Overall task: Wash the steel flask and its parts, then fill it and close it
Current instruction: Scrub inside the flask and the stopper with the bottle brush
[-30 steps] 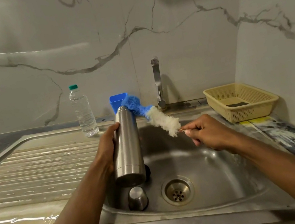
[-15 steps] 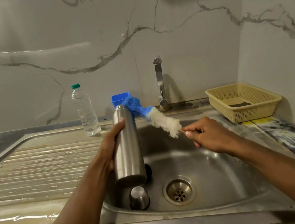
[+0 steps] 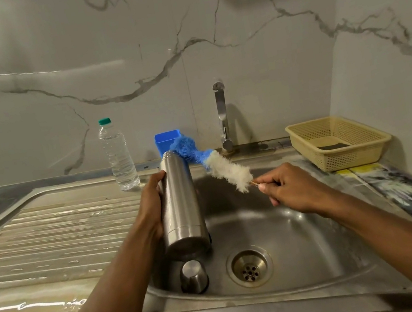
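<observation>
My left hand [image 3: 153,206] grips the steel flask [image 3: 181,207], held nearly upright over the sink basin [image 3: 305,242], mouth at the top. My right hand [image 3: 290,187] pinches the thin handle of a bottle brush [image 3: 211,163]. The brush has white bristles near my fingers and blue bristles at its tip, which rests at the flask's mouth. The steel cup lid [image 3: 194,276] stands upside down on the basin floor below the flask. A dark part shows only as a sliver behind the flask's base.
The tap [image 3: 222,117] stands behind the basin, closed, no water running. A blue plastic cup [image 3: 166,139] and a clear water bottle [image 3: 118,157] stand at the back. A beige basket [image 3: 340,143] sits on the right. The wet ribbed drainboard [image 3: 48,238] lies left. The drain [image 3: 250,267] is open.
Almost nothing has shifted; both hands, the flask and the brush keep the same pose, with the blue brush tip staying at the flask's mouth.
</observation>
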